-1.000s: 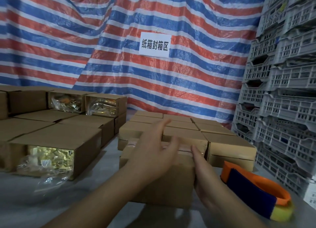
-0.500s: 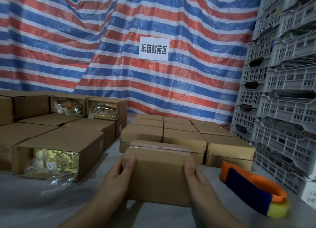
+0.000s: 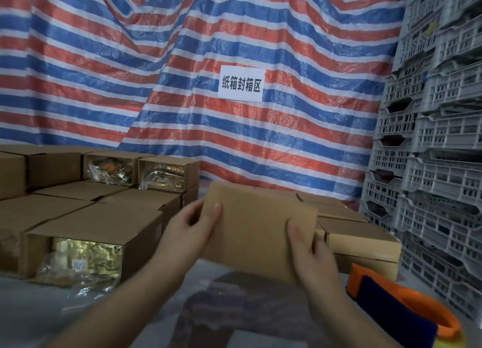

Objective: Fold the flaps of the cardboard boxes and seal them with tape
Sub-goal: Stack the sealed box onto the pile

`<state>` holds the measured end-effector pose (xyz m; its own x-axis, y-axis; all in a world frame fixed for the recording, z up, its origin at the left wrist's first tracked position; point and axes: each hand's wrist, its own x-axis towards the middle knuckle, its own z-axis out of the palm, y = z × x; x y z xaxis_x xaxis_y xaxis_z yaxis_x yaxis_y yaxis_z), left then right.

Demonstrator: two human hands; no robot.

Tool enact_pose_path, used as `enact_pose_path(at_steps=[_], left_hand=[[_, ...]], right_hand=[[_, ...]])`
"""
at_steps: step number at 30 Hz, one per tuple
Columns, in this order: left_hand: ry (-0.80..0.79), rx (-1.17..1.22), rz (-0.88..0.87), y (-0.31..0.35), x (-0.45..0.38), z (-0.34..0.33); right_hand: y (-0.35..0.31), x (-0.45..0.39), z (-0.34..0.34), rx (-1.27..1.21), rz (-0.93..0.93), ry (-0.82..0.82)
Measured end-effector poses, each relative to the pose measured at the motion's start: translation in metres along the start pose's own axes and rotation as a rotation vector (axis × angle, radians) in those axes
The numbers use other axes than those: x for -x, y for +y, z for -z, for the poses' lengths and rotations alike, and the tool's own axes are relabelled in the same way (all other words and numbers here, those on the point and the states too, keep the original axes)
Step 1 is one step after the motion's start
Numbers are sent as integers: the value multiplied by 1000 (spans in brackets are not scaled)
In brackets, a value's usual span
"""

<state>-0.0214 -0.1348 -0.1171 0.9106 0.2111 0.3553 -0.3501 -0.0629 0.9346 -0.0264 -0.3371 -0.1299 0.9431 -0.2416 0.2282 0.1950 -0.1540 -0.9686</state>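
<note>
Both hands hold one cardboard box (image 3: 257,230) up off the table, one at each end: the left hand (image 3: 190,227) grips the left end with its thumb laid across the near face and its fingers wrapped behind, and the right hand (image 3: 309,251) grips the right end the same way, thumb on the near face, fingers out of sight behind the box. The box is tilted so a broad plain face turns toward the camera; its flaps and any tape cannot be seen from here. It hangs above the grey table (image 3: 39,308), in front of a block of closed boxes (image 3: 362,239) to the right and beside a group of open-ended boxes (image 3: 91,233) to the left, where shiny gold packets (image 3: 83,256) show in the openings. An orange and blue tape dispenser (image 3: 401,306) lies on the table near the right forearm. Behind hangs a red, white and blue striped tarp (image 3: 182,86) bearing a white paper sign (image 3: 241,84), and grey plastic crates (image 3: 438,152) are stacked along the right side.
</note>
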Motion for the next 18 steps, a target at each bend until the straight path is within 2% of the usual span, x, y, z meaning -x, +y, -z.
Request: enact_pose_path(at_steps=[4,6,8,11,14,18], left_hand=[[-102,35,-3,36,-76,-8],[-62,-1,32,46,-121,-17],[-20,63,106,48,-165,-27],[-4,116,198,37,-227,-41],[-8,89,270,19,-281,-51],[-39,-1,266,-6,-335,-61]], right_hand=[[-53,-76,-10,-89,-55,-32],[-76,-117,-18,-188,-70,-88],[-85,-161,-28,-242,-36,-116],[-72,-225,-54,-247,13,-144],[-54,-285,-83,-209,-18,-145],[-37,-351,-112,-185,-99,-129]])
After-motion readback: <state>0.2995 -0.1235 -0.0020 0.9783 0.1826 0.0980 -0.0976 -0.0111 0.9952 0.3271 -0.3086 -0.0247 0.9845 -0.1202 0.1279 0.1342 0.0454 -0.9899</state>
